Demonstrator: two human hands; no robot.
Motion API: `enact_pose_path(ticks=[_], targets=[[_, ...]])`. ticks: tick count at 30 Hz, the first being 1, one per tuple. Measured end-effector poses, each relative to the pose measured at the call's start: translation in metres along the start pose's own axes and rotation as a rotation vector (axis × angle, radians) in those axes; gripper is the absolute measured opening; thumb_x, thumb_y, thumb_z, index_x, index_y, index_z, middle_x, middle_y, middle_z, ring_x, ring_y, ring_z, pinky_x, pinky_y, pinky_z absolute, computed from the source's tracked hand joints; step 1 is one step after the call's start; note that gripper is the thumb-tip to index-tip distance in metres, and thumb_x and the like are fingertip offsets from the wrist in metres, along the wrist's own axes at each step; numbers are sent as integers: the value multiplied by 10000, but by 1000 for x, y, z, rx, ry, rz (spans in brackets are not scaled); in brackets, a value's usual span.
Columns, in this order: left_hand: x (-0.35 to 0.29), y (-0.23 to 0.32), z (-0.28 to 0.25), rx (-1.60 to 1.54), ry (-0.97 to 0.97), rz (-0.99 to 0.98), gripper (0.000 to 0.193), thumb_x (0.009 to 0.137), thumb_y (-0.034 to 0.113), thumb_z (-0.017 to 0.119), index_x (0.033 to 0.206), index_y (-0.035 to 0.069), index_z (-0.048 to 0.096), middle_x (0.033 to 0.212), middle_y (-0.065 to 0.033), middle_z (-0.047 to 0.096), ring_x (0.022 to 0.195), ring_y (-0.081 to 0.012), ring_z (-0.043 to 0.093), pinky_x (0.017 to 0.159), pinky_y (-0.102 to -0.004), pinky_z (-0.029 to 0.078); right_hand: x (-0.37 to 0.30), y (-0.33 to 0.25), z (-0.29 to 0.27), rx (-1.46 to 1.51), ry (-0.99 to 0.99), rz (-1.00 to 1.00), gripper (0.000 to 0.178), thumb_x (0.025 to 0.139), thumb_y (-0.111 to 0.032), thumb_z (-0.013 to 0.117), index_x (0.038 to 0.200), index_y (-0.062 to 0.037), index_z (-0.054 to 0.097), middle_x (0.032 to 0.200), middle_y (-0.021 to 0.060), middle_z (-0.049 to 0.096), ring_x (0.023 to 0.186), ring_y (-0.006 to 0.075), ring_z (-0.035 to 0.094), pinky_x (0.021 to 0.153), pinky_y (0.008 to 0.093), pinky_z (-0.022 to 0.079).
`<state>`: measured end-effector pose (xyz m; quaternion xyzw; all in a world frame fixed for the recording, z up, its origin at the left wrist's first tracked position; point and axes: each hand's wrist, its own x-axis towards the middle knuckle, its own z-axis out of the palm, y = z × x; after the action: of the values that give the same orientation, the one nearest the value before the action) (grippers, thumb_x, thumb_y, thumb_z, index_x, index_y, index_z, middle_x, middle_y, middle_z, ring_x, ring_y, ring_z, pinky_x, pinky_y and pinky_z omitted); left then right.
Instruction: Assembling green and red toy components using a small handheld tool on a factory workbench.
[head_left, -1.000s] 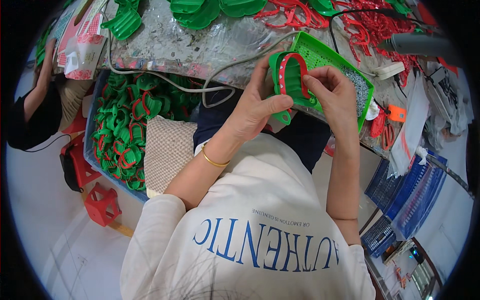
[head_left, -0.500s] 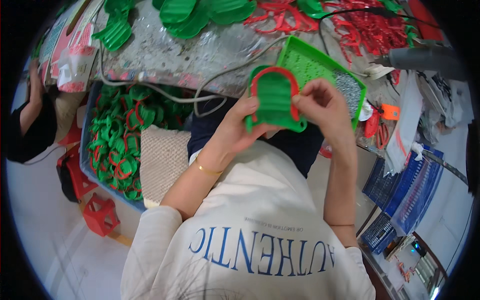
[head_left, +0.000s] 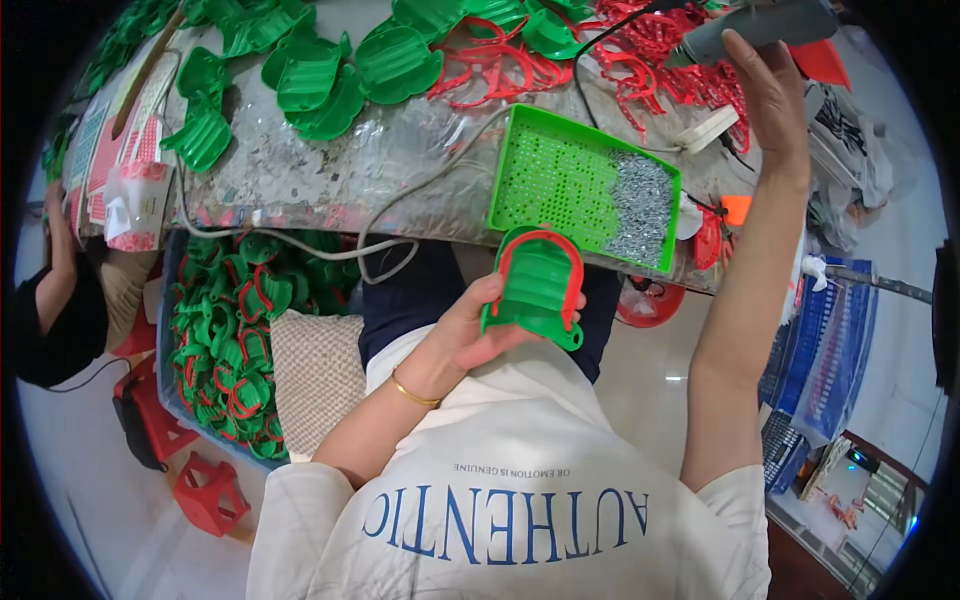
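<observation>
My left hand (head_left: pixel 468 338) holds a green ribbed plastic piece with a red horseshoe rim (head_left: pixel 535 285) over my lap, below the table edge. My right hand (head_left: pixel 772 95) is raised at the far right of the table, its fingers against a grey power screwdriver (head_left: pixel 760 25) with a black cord. Between the hands sits a green perforated tray (head_left: pixel 560 180) with a heap of small silver screws (head_left: pixel 640 205) in its right part.
Green pieces (head_left: pixel 330 70) and red rims (head_left: pixel 520 65) lie across the worn table top. A bin of assembled green-and-red pieces (head_left: pixel 235 340) stands at my left beside a woven cushion (head_left: pixel 315 375). Another person's arm (head_left: pixel 60 270) shows far left. Blue crates (head_left: pixel 830 350) stand at right.
My right hand has let go of the green piece and risen to the grey screwdriver at the table's far right. My left hand has lowered the piece toward my lap.
</observation>
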<state>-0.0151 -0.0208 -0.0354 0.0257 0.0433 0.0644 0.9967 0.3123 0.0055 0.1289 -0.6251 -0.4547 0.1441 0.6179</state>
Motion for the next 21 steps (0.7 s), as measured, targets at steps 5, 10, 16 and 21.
enact_pose_path(ticks=[5, 10, 16, 21], targets=[[3, -2, -3, -47, 8, -45, 776, 798, 466, 655, 1340, -18, 384, 1261, -259, 500, 1147, -340, 525, 1009, -456, 407, -41, -31, 30, 351, -417, 26, 453, 791, -231, 678, 1165, -48, 500, 969, 74, 568, 910, 210, 588, 775, 338, 498], [-4, -11, -11, -65, 32, -43, 770, 795, 456, 660, 1338, -14, 383, 1257, -261, 500, 1138, -339, 532, 1000, -455, 419, -78, -28, 62, 697, -425, 11, 309, 860, -101, 606, 1132, -5, 493, 829, 49, 541, 778, 153, 537, 730, 292, 426], [-4, -14, -15, -107, 65, -65, 778, 781, 460, 662, 1333, -12, 384, 1248, -262, 503, 1130, -343, 537, 985, -467, 432, -129, -2, 101, 247, 147, -49, 212, 850, -44, 597, 1031, 37, 522, 705, 41, 494, 590, 127, 475, 567, 298, 406], [-4, -16, -16, -115, 101, -52, 764, 780, 456, 662, 1324, -7, 392, 1240, -261, 507, 1136, -349, 532, 986, -469, 433, -143, 30, 122, 222, 232, 21, 205, 838, 1, 606, 1024, 35, 527, 698, 54, 532, 573, 123, 501, 551, 276, 424]])
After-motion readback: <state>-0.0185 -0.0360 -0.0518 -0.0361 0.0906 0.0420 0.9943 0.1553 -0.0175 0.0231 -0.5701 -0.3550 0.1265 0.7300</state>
